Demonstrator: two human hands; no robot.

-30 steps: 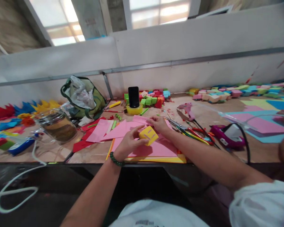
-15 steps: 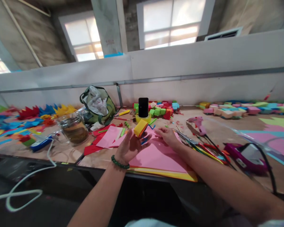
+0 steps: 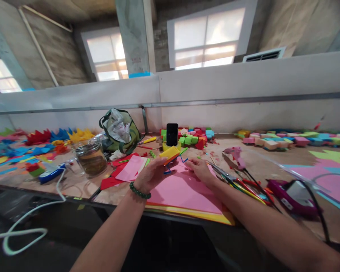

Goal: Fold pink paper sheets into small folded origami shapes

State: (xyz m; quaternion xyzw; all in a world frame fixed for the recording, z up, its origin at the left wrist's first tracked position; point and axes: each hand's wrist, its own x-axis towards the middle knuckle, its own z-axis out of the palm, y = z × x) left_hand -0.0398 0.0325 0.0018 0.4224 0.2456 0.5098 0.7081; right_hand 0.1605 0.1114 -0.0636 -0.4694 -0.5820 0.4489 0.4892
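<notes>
My left hand [image 3: 153,173], with a green bead bracelet at the wrist, is closed around a small yellow paper box [image 3: 169,154] with an orange edge. A bent blue strip [image 3: 167,170] shows below the box by the fingers. My right hand [image 3: 200,169] is pinched at the end of another folded blue paper strip [image 3: 183,159], just right of the box. Both hands are above a stack of pink paper [image 3: 184,192] with yellow and orange sheets beneath. Behind the box, a black phone [image 3: 172,133] stands upright in a yellow roll.
Scissors [image 3: 223,172] and red-handled tools lie right of the paper, near a pink glue gun [image 3: 235,155] and a purple device [image 3: 293,198]. A glass jar [image 3: 90,160] and a green bag [image 3: 130,132] stand left. Colored paper blocks [image 3: 191,139] line the back.
The yellow box has tilted in my left hand, turning its broad face upward. My right hand stays close beside it with the blue strip. The camera view has tipped up slightly.
</notes>
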